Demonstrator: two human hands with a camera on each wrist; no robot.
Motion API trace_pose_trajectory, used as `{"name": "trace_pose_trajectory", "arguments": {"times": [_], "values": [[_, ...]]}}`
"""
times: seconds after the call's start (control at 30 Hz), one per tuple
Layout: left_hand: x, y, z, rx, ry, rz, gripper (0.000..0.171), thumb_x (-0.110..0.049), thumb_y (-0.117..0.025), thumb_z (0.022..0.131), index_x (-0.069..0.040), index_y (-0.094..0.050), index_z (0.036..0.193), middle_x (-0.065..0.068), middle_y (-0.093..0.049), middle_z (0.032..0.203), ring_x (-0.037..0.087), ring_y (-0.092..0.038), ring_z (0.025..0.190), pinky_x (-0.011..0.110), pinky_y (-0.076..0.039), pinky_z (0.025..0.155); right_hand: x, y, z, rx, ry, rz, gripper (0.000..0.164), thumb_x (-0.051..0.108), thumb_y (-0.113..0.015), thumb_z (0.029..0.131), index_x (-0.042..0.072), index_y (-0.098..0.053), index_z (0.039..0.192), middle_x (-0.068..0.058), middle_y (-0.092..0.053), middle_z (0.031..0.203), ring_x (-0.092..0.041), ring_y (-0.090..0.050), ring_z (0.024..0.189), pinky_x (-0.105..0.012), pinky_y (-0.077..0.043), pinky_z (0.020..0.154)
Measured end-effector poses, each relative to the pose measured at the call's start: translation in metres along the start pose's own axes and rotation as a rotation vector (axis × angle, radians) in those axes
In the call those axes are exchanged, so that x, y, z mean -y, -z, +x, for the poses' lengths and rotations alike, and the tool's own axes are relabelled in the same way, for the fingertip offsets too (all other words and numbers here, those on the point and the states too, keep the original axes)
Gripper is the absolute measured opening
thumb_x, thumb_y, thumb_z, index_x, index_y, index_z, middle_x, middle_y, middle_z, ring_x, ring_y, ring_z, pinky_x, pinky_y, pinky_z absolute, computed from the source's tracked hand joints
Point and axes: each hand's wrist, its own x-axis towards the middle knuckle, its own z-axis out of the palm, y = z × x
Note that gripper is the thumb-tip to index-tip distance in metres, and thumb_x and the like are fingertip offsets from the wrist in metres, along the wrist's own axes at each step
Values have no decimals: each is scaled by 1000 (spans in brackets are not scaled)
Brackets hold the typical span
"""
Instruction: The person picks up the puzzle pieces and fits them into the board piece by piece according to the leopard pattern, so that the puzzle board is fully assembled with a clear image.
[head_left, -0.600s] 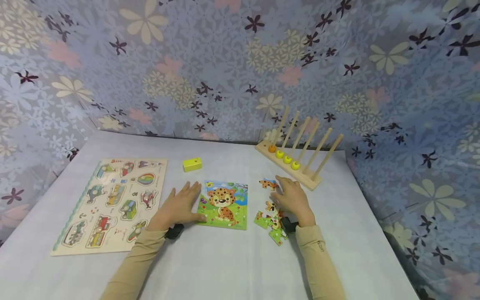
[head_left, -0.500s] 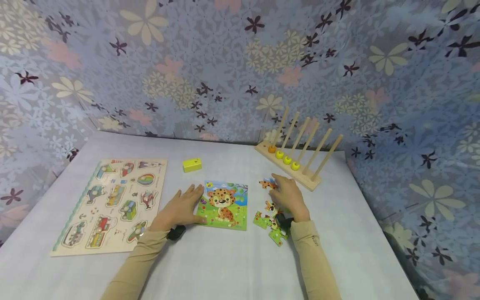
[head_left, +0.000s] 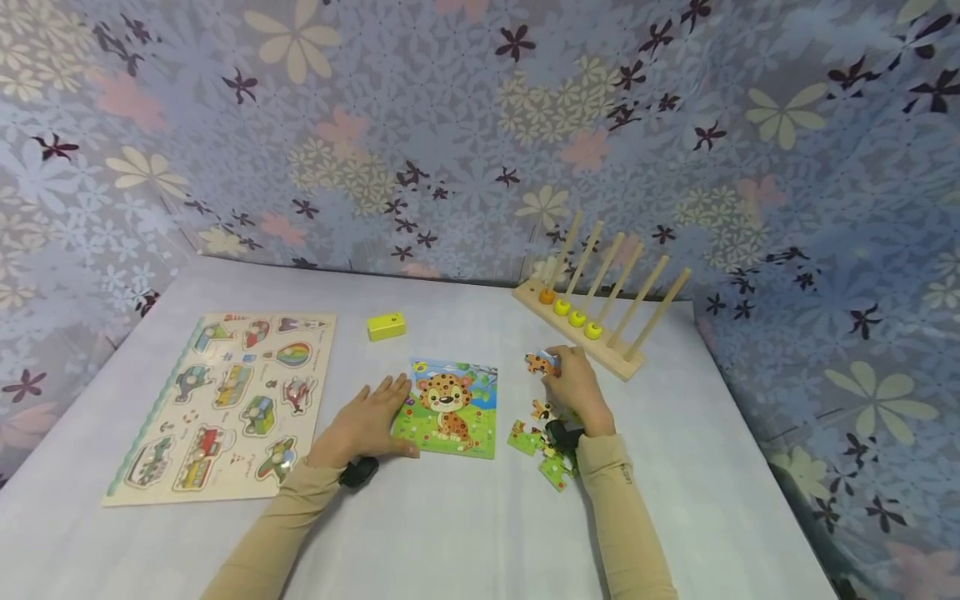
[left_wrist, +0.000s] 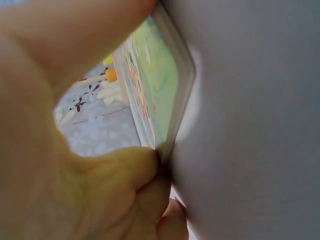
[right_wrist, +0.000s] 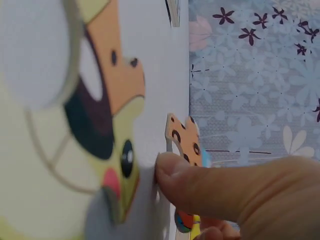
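Observation:
My left hand (head_left: 366,425) rests at the left side of a square leopard puzzle (head_left: 450,417), fingers extended along its edge and thumb near its front left corner. The left wrist view shows the thumb and fingers against the puzzle's rim (left_wrist: 182,85). My right hand (head_left: 581,390) pinches a spotted orange puzzle piece (head_left: 537,362), its thumb (right_wrist: 175,167) at the piece's edge in the right wrist view. Nearer me lie several loose puzzle pieces (head_left: 522,439), partly hidden under the right wrist. One with part of a face (right_wrist: 127,155) looms close in the right wrist view.
A large wooden picture board (head_left: 168,417) with vehicle pieces lies at the left. A yellow block (head_left: 386,327) sits behind the leopard puzzle. At the back right stands a peg rack (head_left: 622,367) with one orange and several yellow beads. Floral cloth (head_left: 450,150) hangs behind the table.
My right fingers have closed on the spotted piece, which has shifted slightly to the right. The left hand stays by the puzzle, moved only slightly.

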Motion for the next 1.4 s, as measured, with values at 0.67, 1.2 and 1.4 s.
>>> {"name": "trace_pose_trajectory", "arguments": {"times": [0.67, 1.2, 1.4], "values": [[-3, -1, -1, 35, -31, -45, 111, -51, -76, 76, 11, -20, 149, 27, -16, 158, 43, -18, 147, 58, -18, 119, 49, -13, -2, 133, 27, 390, 32, 17, -62, 96, 6, -59, 125, -14, -73, 92, -25, -65, 73, -25, -46, 59], [-1, -7, 7, 15, -44, -30, 114, -56, -73, 76, 8, -17, 151, 25, -13, 160, 40, -14, 149, 57, -16, 121, 87, -60, 5, 112, 125, 149, 22, 26, -68, 91, 16, -69, 110, -3, -67, 74, -11, -50, 52, -22, -38, 47], [1, -6, 6, 12, -38, -20, 114, -57, -73, 77, 8, -16, 151, 25, -12, 160, 40, -14, 149, 56, -16, 121, 87, -64, 7, 97, 133, 142, 23, 28, -68, 91, 16, -70, 110, -1, -63, 68, -10, -41, 47, -22, -33, 44]]}}
